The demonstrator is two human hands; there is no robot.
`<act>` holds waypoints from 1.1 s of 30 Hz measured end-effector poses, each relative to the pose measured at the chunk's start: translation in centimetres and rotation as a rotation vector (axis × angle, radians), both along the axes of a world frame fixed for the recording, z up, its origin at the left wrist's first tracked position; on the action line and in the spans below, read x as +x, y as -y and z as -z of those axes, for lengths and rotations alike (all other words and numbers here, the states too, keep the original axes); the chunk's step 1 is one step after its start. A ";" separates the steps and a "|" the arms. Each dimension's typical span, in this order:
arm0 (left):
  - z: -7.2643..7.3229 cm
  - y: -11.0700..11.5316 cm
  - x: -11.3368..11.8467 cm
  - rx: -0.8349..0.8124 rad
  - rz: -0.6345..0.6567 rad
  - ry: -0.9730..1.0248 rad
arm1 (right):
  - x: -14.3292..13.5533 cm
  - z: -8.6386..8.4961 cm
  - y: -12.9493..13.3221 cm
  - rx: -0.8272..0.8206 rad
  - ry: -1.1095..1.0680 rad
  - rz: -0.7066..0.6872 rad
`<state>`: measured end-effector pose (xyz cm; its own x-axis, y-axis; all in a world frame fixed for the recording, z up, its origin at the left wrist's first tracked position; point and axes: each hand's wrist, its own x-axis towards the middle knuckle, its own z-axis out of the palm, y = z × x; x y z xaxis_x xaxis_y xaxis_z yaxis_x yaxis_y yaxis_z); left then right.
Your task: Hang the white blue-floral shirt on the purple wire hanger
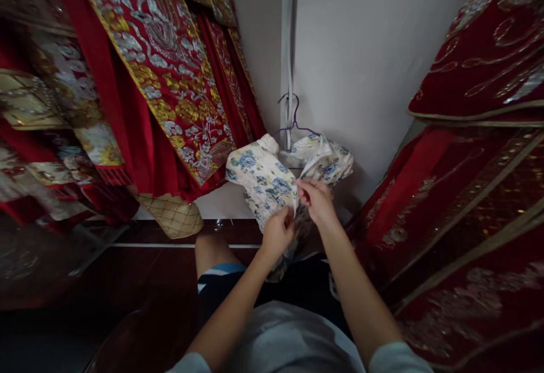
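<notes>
A white short-sleeved shirt (267,177) with blue flowers hangs on a thin purple wire hanger (295,121) in front of me. Its collar is parted and its front edges lie between my hands. My left hand (278,230) is closed on the front edge, low on the shirt. Slightly higher and to the right, my right hand (317,198) pinches the front edge below the collar. My fingers cover the exact spots they grip, and any button there is too small to make out.
Red embroidered garments (170,72) with gold and silver patterns hang on the left. More dark red embroidered cloth (463,72) hangs close on the right. A pale wall (361,38) with a vertical strip (289,38) stands behind the hanger. My knee (212,251) is below the shirt.
</notes>
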<state>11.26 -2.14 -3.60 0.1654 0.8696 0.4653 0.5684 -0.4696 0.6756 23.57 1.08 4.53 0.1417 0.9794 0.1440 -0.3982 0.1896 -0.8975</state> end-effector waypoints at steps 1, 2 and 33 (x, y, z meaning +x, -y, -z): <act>0.6 0.1 -0.1 -0.057 0.022 -0.009 | 0.0 -1.5 -1.2 0.026 -0.011 0.015; 1.3 0.2 -0.1 -0.111 0.045 -0.018 | 0.0 -3.1 -2.4 0.049 -0.010 0.018; -5.8 -3.8 -2.2 0.175 0.102 -0.177 | -0.9 -7.3 -5.2 0.049 0.036 -0.070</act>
